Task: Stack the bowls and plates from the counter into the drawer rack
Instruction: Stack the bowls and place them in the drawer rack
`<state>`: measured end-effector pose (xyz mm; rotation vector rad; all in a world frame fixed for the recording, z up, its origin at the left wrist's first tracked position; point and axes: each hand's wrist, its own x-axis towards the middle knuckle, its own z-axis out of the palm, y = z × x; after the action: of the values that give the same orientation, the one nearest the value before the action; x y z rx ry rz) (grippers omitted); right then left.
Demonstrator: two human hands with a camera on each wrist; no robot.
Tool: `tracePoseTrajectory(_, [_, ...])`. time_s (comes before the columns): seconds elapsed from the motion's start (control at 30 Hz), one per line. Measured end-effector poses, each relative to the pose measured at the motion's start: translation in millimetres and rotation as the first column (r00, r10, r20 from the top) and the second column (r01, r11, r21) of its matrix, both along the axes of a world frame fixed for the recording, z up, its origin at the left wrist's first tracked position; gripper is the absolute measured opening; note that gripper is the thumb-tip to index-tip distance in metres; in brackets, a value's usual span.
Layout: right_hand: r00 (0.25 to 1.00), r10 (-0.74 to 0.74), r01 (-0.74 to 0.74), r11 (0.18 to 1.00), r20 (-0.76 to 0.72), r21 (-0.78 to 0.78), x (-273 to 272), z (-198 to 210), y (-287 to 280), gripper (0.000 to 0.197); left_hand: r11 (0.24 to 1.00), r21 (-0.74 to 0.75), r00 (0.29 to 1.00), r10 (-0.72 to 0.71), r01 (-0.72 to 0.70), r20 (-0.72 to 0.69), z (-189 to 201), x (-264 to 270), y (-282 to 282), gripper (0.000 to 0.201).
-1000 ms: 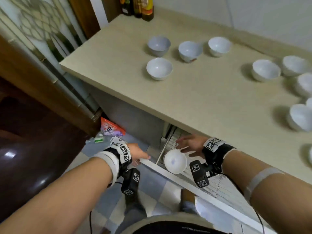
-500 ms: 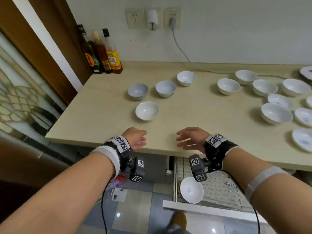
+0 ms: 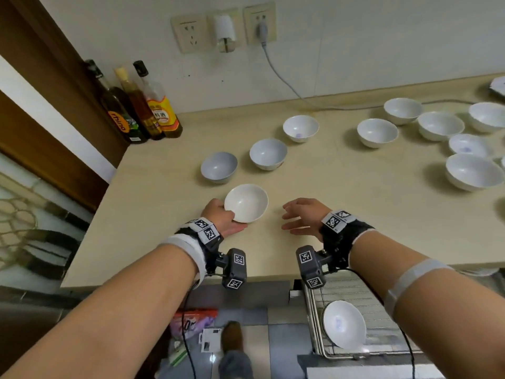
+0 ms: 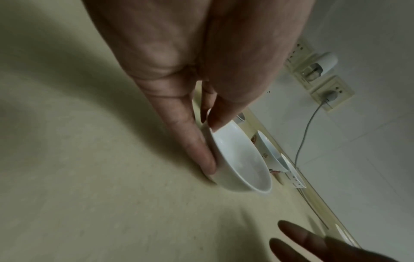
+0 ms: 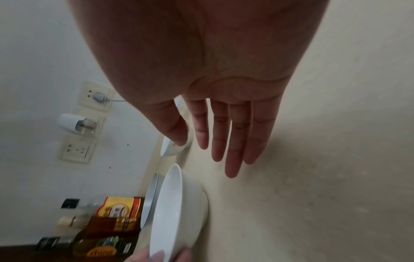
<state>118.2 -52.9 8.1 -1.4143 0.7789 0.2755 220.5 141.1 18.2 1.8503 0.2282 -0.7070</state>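
The left hand (image 3: 222, 218) pinches the near rim of a plain white bowl (image 3: 246, 203), thumb inside the rim and fingers under the wall, as the left wrist view shows; the fingers are mostly hidden behind the bowl in the head view. Whether the bowl's base is touching the counter (image 3: 164, 214) cannot be told. The right hand (image 3: 303, 216) hovers just right of it, fingers straight and spread, holding nothing. Further white bowls, all seemingly empty, stand across the counter; those at the right edge are cut off by the frame. Below the counter edge, the wire drawer rack (image 3: 355, 291) holds a single white bowl (image 3: 343, 324) tilted on its side; the right forearm covers much of the rack. Three bottles (image 3: 142, 105) stand in the back left corner.
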Motion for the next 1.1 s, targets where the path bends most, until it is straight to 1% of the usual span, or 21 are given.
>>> tracePoseTrajectory(0.07, [0.996, -0.09, 0.09, 0.996, -0.002, -0.016, 16, 0, 2, 0.027, 0.996, -0.026, 0.997, -0.081, 0.081, -0.015, 1, 15, 2, 0.041])
tracePoseTrajectory(0.13, [0.982, -0.186, 0.186, 0.982, 0.001, -0.04, 34, 4, 4, 0.026, 0.984, -0.082, 0.985, -0.164, 0.16, -0.045, 8, 36, 8, 0.034])
tracePoseTrajectory(0.2, [0.96, -0.281, 0.281, 0.957, 0.009, -0.074, 54, 9, 5, 0.023, 0.967, -0.128, 0.975, -0.223, 0.218, -0.02, 19, 62, 16, 0.031])
tracePoseTrajectory(0.27, [0.935, -0.355, 0.355, 0.93, 0.019, -0.095, 73, 18, 7, 0.024, 0.965, -0.152, 0.976, -0.214, 0.215, 0.029, 31, 90, 26, 0.033])
tracePoseTrajectory(0.33, [0.914, -0.405, 0.406, 0.909, 0.029, -0.091, 90, 25, 11, 0.033, 0.971, -0.139, 0.98, -0.183, 0.192, 0.079, 41, 121, 34, 0.035])
tracePoseTrajectory(0.4, [0.9, -0.435, 0.436, 0.897, 0.024, -0.075, 103, 32, 17, 0.042, 0.98, -0.108, 0.983, -0.157, 0.167, 0.098, 46, 146, 40, 0.038])
tracePoseTrajectory(0.5, [0.892, -0.451, 0.45, 0.89, 0.005, -0.076, 121, 40, 23, 0.048, 0.985, -0.062, 0.985, -0.153, 0.158, 0.085, 40, 169, 43, 0.039])
tracePoseTrajectory(0.6, [0.888, -0.461, 0.457, 0.883, -0.008, -0.111, 137, 40, 21, 0.045, 0.982, -0.049, 0.983, -0.179, 0.18, 0.039, 31, 179, 41, 0.038])
tracePoseTrajectory(0.73, [0.876, -0.48, 0.471, 0.873, -0.048, -0.128, 155, 35, 14, 0.032, 0.983, -0.017, 0.982, -0.184, 0.185, 0.04, 20, 192, 31, 0.037])
tracePoseTrajectory(0.77, [0.883, -0.465, 0.453, 0.879, -0.059, -0.146, 161, 25, 7, 0.041, 0.981, -0.003, 0.98, -0.194, 0.194, 0.047, 16, 196, 29, 0.037])
tracePoseTrajectory(0.8, [0.893, -0.444, 0.428, 0.888, -0.075, -0.168, 170, 3, -9, 0.062, 0.978, 0.016, 0.977, -0.208, 0.207, 0.052, 13, 201, 28, 0.038])
tracePoseTrajectory(0.83, [0.895, -0.434, 0.405, 0.888, -0.101, -0.219, 177, -13, -21, 0.078, 0.975, 0.032, 0.973, -0.221, 0.22, 0.06, 9, 205, 28, 0.04])
tracePoseTrajectory(0.87, [0.898, -0.424, 0.389, 0.889, -0.114, -0.243, 181, -16, -26, 0.081, 0.973, 0.043, 0.971, -0.231, 0.228, 0.062, 6, 209, 27, 0.04])
tracePoseTrajectory(0.9, [0.887, -0.451, 0.42, 0.877, -0.097, -0.234, 185, -19, -31, 0.073, 0.97, 0.05, 0.969, -0.239, 0.236, 0.061, 5, 211, 26, 0.039])
tracePoseTrajectory(0.93, [0.882, -0.467, 0.446, 0.868, -0.056, -0.218, 185, -4, -26, 0.059, 0.97, 0.053, 0.969, -0.242, 0.239, 0.053, 6, 212, 25, 0.038])
tracePoseTrajectory(0.97, [0.871, -0.491, 0.477, 0.855, -0.023, -0.202, 183, 22, -17, 0.048, 0.969, 0.058, 0.969, -0.244, 0.241, 0.043, 5, 213, 23, 0.036])
tracePoseTrajectory(1.0, [0.856, -0.516, 0.509, 0.841, 0.013, -0.183, 184, 33, -19, 0.045, 0.968, 0.062, 0.969, -0.245, 0.243, 0.031, 6, 213, 20, 0.036])
tracePoseTrajectory(1.1, [0.802, -0.587, 0.598, 0.785, 0.116, -0.164, 192, 53, -46, 0.048, 0.965, 0.085, 0.968, -0.251, 0.249, 0.009, 3, 217, 11, 0.04])
